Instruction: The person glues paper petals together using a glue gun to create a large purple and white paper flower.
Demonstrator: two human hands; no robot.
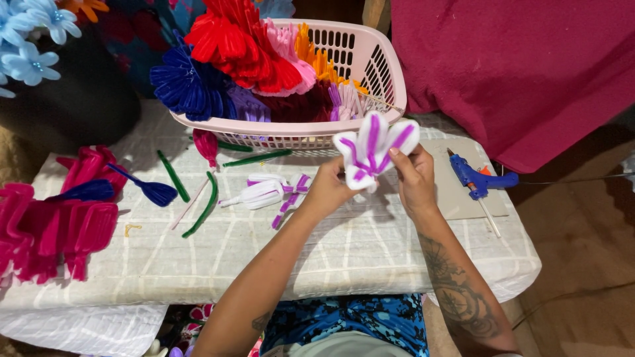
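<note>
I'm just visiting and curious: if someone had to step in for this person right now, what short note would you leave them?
Left hand and right hand together hold a white flower with purple stripes above the table.
More white and purple pieces lie left of the hands, with green stems.
A pink basket of coloured petals sits behind; a blue glue gun lies to the right.
Done: several petals joined.
Left: no stem shows on the flower yet.

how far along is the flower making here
Done: finished blue fuzzy-wire flowers sit far left. In hand: left hand and right hand hold a white-and-purple fuzzy-wire petal cluster. Left: loose petals fill the pink plastic basket; green fuzzy-wire stems and the blue glue gun lie unused.
</note>
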